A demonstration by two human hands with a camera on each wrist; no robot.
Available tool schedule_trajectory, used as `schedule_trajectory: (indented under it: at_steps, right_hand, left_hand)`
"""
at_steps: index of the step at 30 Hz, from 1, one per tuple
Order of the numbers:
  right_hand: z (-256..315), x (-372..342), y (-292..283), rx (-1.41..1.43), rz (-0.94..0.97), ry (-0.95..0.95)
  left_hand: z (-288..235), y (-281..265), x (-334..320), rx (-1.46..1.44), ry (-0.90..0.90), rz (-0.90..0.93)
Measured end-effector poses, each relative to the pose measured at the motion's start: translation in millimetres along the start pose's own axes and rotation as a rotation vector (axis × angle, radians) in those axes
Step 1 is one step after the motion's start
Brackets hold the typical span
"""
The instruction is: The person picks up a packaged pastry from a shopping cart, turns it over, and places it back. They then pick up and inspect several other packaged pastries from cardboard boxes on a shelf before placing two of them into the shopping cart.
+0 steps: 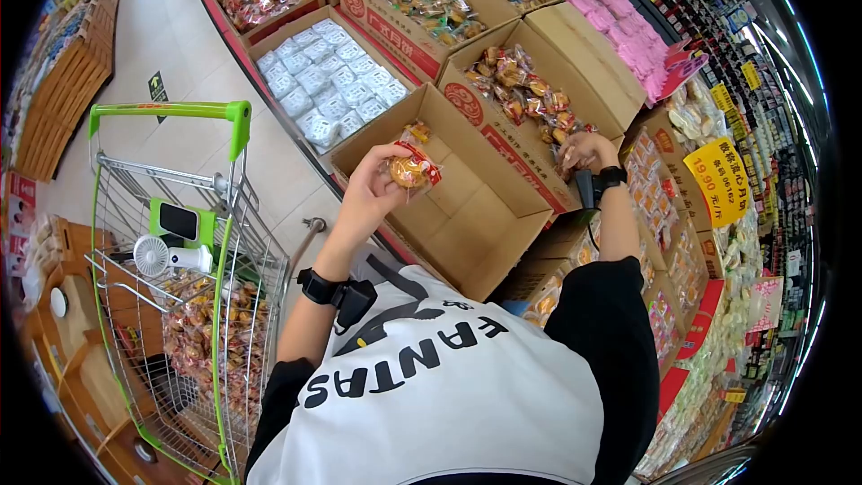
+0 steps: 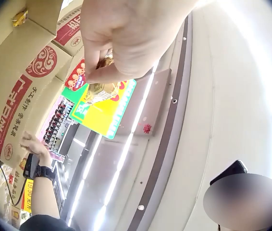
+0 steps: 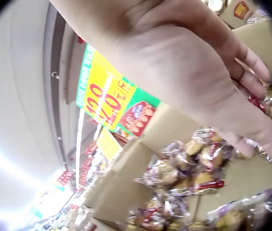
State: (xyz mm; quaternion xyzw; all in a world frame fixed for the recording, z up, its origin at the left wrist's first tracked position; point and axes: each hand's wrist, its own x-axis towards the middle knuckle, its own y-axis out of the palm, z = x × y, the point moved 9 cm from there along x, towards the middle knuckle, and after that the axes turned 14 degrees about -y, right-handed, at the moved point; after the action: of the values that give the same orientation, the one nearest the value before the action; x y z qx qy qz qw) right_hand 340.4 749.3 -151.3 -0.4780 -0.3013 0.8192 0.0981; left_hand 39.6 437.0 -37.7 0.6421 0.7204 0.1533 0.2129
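In the head view my left hand (image 1: 366, 187) holds a wrapped mooncake (image 1: 411, 171), golden with a red-edged clear wrapper, above a cardboard box (image 1: 467, 216). A small yellow packet (image 2: 19, 18) lies in that box's corner. My right hand (image 1: 585, 153) reaches into the neighbouring box (image 1: 512, 148), among a pile of wrapped mooncakes (image 1: 521, 90). In the right wrist view its thumb and fingers (image 3: 261, 127) pinch a crinkled clear wrapper (image 3: 265, 153) with red print. The mooncake inside that wrapper is mostly hidden by the hand.
A shopping cart (image 1: 229, 242) with a green handle stands to my left, bearing a phone (image 1: 179, 222) and a small white fan (image 1: 151, 256). Beyond the boxes are white packets (image 1: 328, 81), more boxed mooncakes (image 1: 422, 0) and pink bags (image 1: 620, 31). A yellow price sign (image 1: 718, 184) stands at right.
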Motion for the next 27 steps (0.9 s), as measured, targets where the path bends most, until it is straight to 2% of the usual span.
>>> schedule_trajectory:
  at_steps: [1,2,4,5,7,8,10,13,14,16,17,19,23,25,26,27]
  right_hand:
    - [22,-9,-16,-0.107,-0.105,-0.131]
    - [34,-20,-18,-0.105,-0.104,-0.132]
    - [98,-54,-36,-0.001,-0.369,-0.513]
    - [117,-64,-32,0.001,-0.369,-0.512]
    - [172,-98,-44,0.18,-0.645,-0.783]
    - [187,-101,-38,0.183,-0.647,-0.779]
    - [218,-118,-38,0.311,-0.777,-0.934]
    - [245,-135,-24,0.632,-0.958,-1.028]
    - [249,-135,-16,0.634,-0.956,-1.032]
    - [245,-128,-1,0.664,-0.958,-0.877]
    - [258,-136,4,0.683,-0.99,-0.895]
    - [263,-123,17,0.711,-0.874,-0.922]
    - [276,-116,40,0.73,-0.801,-0.868]
    - [288,-117,48,0.995,-0.79,-0.96]
    - [288,-107,58,1.116,-0.691,-0.952]
    - [290,-103,62,1.12,-0.685,-0.954]
  left_hand:
    - [-4,-2,-1,-0.003,0.029,-0.016]
    - [-5,-1,-1,-0.002,0.028,-0.017]
    - [-11,-2,-2,-0.006,0.08,-0.025]
    - [-11,-2,-2,-0.006,0.077,-0.024]
    - [-12,-2,-3,-0.04,0.11,-0.002]
    - [-12,-1,-4,-0.04,0.106,0.002]
    - [-14,0,-6,-0.025,0.13,-0.007]
    - [-16,0,-9,-0.058,0.136,-0.021]
    - [-17,0,-11,-0.055,0.137,-0.024]
    - [-19,-1,-14,-0.056,0.14,-0.029]
    - [-19,-2,-15,-0.056,0.139,-0.032]
    - [-22,-5,-17,-0.021,0.165,-0.058]
    - [-27,-3,-24,-0.099,0.129,-0.061]
    - [-23,-7,-25,-0.097,0.093,-0.036]
    - [-22,-8,-26,-0.108,0.081,-0.026]
    - [-24,-10,-28,-0.105,0.081,-0.033]
